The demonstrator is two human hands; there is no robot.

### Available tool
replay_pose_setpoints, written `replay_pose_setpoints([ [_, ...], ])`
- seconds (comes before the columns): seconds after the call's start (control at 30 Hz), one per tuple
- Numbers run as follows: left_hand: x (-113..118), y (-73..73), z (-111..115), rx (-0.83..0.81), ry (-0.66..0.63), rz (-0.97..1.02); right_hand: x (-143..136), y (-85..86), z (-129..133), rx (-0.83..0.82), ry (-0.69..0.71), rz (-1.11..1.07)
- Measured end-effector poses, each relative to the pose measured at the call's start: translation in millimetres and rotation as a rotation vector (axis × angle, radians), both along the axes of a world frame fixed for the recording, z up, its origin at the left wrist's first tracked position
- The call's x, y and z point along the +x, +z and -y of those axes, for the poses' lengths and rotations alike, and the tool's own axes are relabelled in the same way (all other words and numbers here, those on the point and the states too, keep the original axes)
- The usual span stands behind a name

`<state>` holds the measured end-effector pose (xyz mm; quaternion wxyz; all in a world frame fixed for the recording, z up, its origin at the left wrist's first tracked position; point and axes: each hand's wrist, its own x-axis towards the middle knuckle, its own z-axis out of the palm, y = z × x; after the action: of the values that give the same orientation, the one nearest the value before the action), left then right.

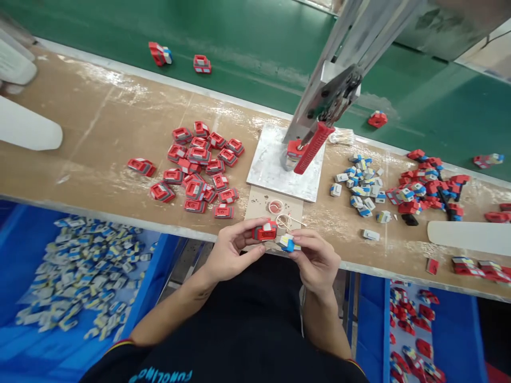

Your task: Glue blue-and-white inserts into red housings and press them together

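Between the thumb and fingers of my left hand (229, 250) is a red toy part (266, 231) with a grey band and a recess facing up. My right hand (318, 259) pinches a small white, blue and yellow toy part (288, 242). The two parts are held close together, with a narrow gap between them, over the bench's front edge. Just beyond them lie a small round dish with red contents (275, 206) and another small round dish (283, 221) with a thin stick across it, both on a stained cardboard piece (255, 205).
A lever press with a red handle (314, 148) stands on a metal plate (265, 173). Red parts (199, 154) cluster left; white-blue parts (361, 183) and mixed red pieces (433, 183) lie right. Blue bins (157, 271) flank me below. A green belt (255, 48) runs behind.
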<state>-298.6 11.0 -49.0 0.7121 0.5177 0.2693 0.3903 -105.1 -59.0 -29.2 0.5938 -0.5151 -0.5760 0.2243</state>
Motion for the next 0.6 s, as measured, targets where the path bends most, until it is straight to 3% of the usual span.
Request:
replay_pose_setpoints([
  [0.17, -6, -0.8, 4, 0.040, 0.002, 0.001, 1, 1.9, 2, -0.106, 0.032, 0.056],
  [0.43, -8, -2.9, 6, 0.284, 0.068, -0.085, -9, 9.8, -1, -0.173, 0.093, 0.089],
  [0.6, -12, -1.1, 5, 0.481, 0.087, -0.164, -7, 4.7, -1, -0.219, 0.121, -0.065],
])
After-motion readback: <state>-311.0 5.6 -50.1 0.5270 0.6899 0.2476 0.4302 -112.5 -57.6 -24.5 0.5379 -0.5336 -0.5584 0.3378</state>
